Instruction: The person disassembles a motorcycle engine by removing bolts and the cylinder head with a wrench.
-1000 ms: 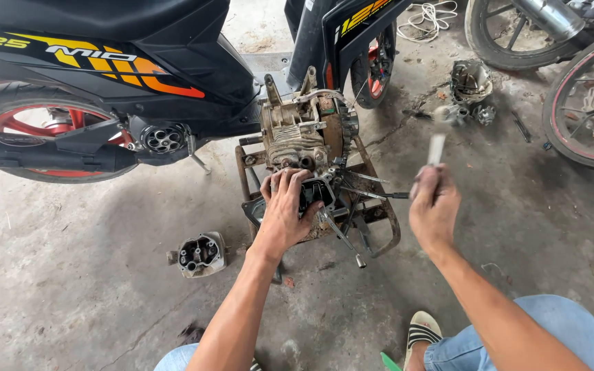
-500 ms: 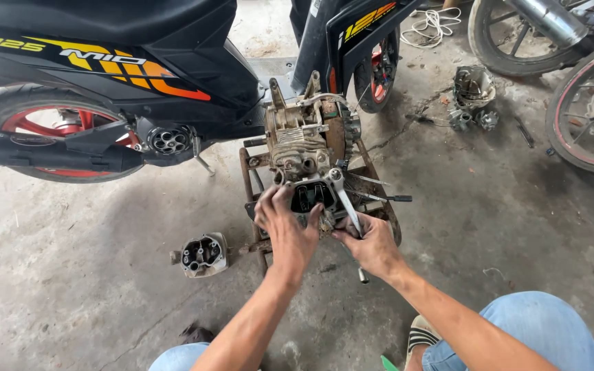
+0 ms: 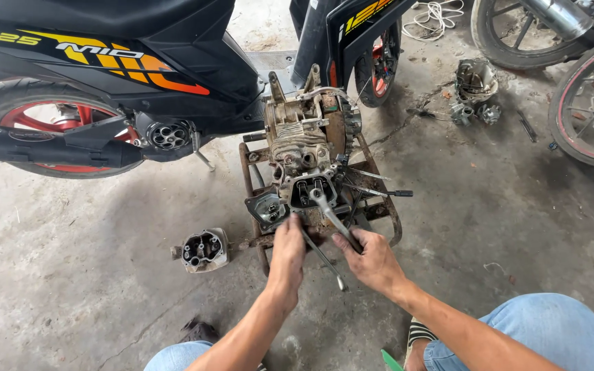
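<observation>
the left hand (image 3: 288,242) is curled shut on a thin metal rod (image 3: 323,255) at the near edge of the engine (image 3: 309,148), while the right hand (image 3: 372,260), just beside it at 3 o'clock, is closed around the handle of a wrench (image 3: 331,214) whose head sits in the engine's open front. the engine rests on a rusty metal stand (image 3: 379,199) on the concrete floor (image 3: 70,302), with a loose cylinder part (image 3: 203,249) at 9 o'clock of the hands and a black scooter (image 3: 125,62) at 11 o'clock.

Soft daylight, sharp, edges perhaps bowed
</observation>
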